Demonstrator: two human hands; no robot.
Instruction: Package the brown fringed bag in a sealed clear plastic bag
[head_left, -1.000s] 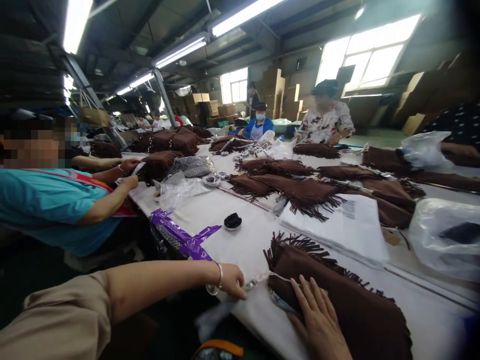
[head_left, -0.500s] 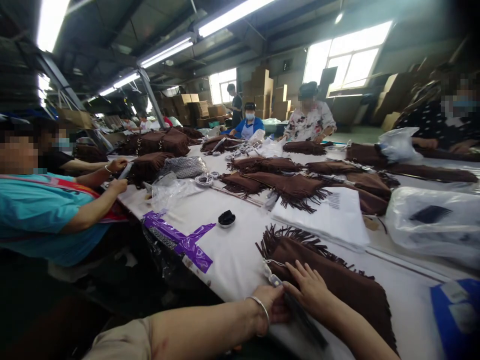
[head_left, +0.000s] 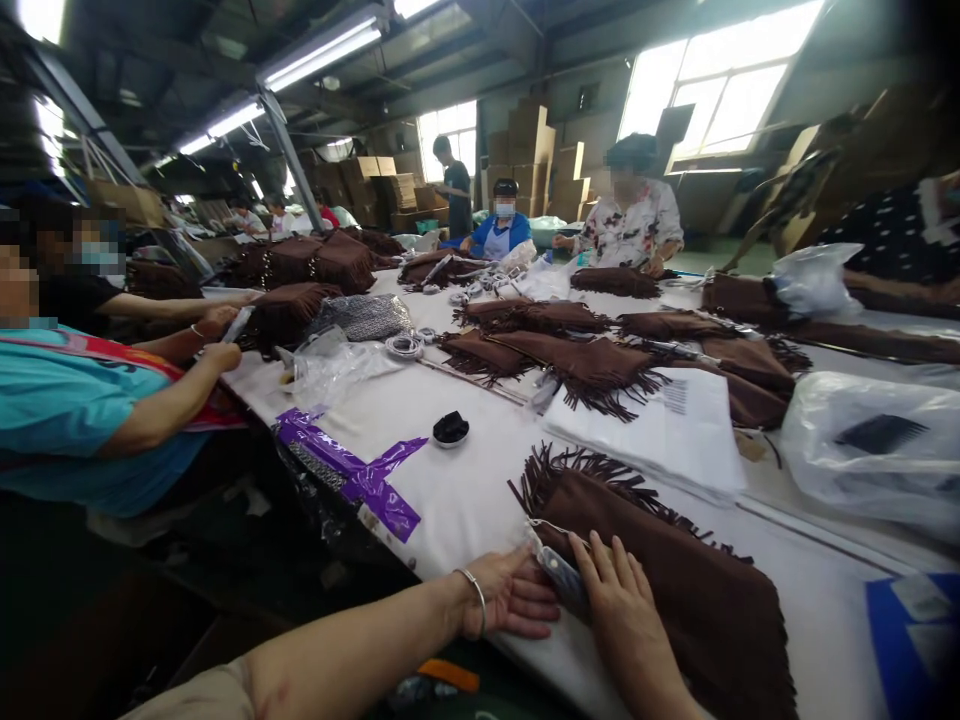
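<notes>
A brown fringed fabric piece [head_left: 675, 590] lies in front of me on the white table [head_left: 465, 490]. My right hand [head_left: 619, 605] rests flat on its near left corner, fingers spread. My left hand [head_left: 510, 600], with a bracelet on the wrist, lies on the table just left of that corner, fingers pointing at a small clear packet [head_left: 559, 572] at the fabric's edge. Whether either hand grips the packet is unclear.
A purple strip [head_left: 352, 470] and a small dish of black bits [head_left: 451, 429] lie to the left. A white sheet stack [head_left: 667, 440], clear bags [head_left: 877, 450] and more brown fringed pieces [head_left: 592, 370] cover the far table. Several other people work around it.
My left hand came from the table's left edge to the fabric's corner, then flattened on the table. My right hand shifted on the fabric's near corner and now lies flat there.
</notes>
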